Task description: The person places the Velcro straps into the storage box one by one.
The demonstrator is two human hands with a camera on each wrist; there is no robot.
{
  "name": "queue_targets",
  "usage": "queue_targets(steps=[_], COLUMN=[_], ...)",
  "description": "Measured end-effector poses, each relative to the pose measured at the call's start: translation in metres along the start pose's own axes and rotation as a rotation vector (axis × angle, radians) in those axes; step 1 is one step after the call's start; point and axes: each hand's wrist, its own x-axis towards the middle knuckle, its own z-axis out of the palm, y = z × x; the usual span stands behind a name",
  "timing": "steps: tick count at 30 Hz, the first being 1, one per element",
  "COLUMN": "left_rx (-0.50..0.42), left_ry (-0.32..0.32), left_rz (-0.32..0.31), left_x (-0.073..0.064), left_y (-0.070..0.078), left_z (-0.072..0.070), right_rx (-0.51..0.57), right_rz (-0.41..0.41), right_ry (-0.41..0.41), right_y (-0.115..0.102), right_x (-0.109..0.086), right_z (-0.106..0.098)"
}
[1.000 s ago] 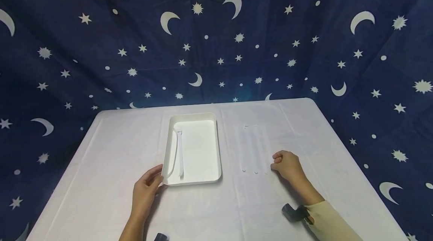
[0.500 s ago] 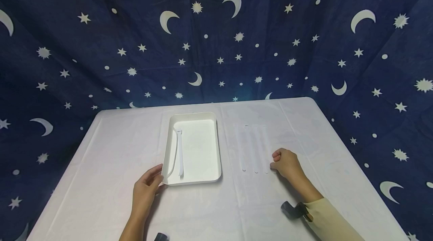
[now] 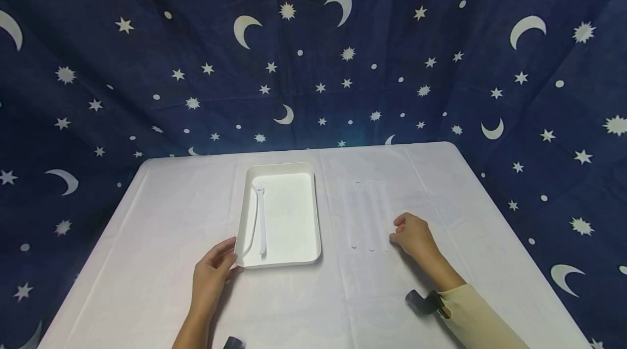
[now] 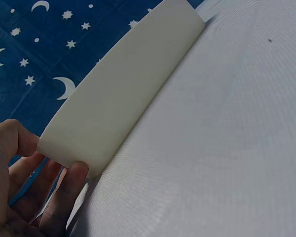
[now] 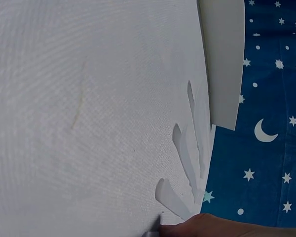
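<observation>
A white rectangular tray [image 3: 291, 218] lies on the table, left of centre. My left hand [image 3: 211, 275] holds its near left corner, with fingertips on the rim and wall; in the left wrist view that hand [image 4: 34, 182] spans the tray corner. Inside the tray are a flat white strip [image 3: 262, 224] with a squarish end and a curved one beside it. Right of the tray, several thin white strips [image 3: 378, 218] with rounded ends lie side by side. My right hand [image 3: 415, 237] is at the rightmost strip's near end, fingers curled; I cannot tell whether they pinch it.
A white cloth [image 3: 303, 311] covers the table, whose far edge meets a dark blue curtain [image 3: 303, 77] patterned with moons and stars. Dark wrist devices [image 3: 423, 302] sit at both wrists. A light sleeve [image 3: 477, 319] covers the right forearm.
My right hand has shifted very slightly left and away from me at the rightmost strip's end. The left hand, the tray and its contents have not moved.
</observation>
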Motion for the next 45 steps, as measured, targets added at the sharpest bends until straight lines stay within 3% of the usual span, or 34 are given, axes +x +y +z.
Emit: queue_targets(steps=[12, 19, 27, 38, 45], left_rx=[-0.001, -0.001, -0.006, -0.008, -0.002], left_ry=[-0.001, 0.001, 0.001, -0.003, -0.003], left_rz=[-0.002, 0.000, 0.008, -0.001, 0.009], left_x=[0.001, 0.001, 0.000, 0.001, 0.000], left_y=[0.001, 0.001, 0.000, -0.001, 0.000], left_z=[-0.001, -0.001, -0.001, -0.001, -0.001], right_rx=[0.019, 0.042, 0.320, 0.475, 0.665], right_rz=[-0.004, 0.013, 0.111, 0.191, 0.255], right_ry=[-0.028, -0.105, -0.262, -0.443, -0.523], right_y=[-0.003, -0.001, 0.011, 0.021, 0.020], right_x=[0.003, 0.010, 0.019, 0.028, 0.026], right_z=[-0.001, -0.008, -0.016, -0.026, -0.032])
